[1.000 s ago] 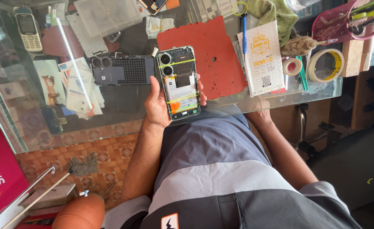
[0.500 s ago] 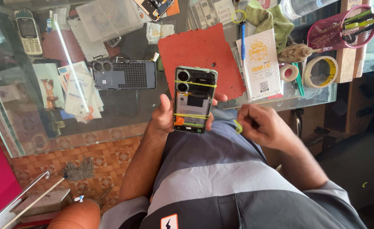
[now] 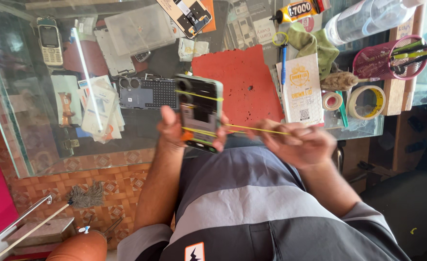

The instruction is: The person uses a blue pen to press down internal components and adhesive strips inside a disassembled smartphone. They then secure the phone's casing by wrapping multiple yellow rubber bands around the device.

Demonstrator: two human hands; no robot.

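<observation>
A phone (image 3: 200, 112) with its back cover off is gripped upright in the left hand (image 3: 172, 129), just above the lap at the edge of the glass surface (image 3: 39, 150). A yellow rubber band (image 3: 257, 129) is pinched in the clenched right hand (image 3: 298, 142) and stretched sideways from the phone. A second band is seen across the phone's upper part. A red mat (image 3: 242, 82) lies behind.

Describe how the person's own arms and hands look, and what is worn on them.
Both hands, left and right, are bare: no gloves, and no rings or watch that the picture shows. The forearms are uncovered too. Short grey sleeves end near the elbows, part of a grey shirt with a paler band across it and a small orange patch.
</observation>
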